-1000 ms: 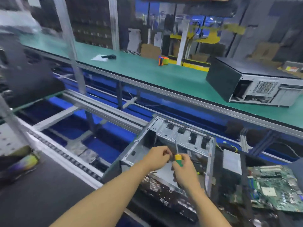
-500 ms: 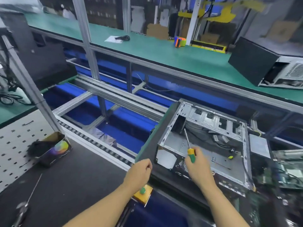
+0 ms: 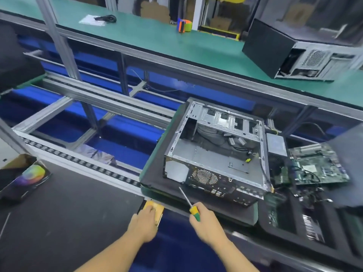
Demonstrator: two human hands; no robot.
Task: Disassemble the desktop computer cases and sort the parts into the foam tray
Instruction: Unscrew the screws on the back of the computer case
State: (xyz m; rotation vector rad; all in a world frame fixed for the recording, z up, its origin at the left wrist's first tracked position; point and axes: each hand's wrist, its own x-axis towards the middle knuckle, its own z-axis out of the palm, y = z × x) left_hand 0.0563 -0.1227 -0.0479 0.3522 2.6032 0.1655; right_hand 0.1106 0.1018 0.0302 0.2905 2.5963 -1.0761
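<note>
Open desktop computer case (image 3: 216, 156) is sitting at 1 o'clock, likely stiff, heavy and sharp-edged; its steel side rails are looking safest to hold. Right hand (image 3: 206, 222) is gripping a screwdriver (image 3: 189, 201); left hand (image 3: 144, 222) is resting, fingers relaxed, on a yellow box (image 3: 158, 210).

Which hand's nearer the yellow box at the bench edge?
Left. Left hand rests on the yellow box; right hand is apart to its right, gripping the screwdriver.
</note>
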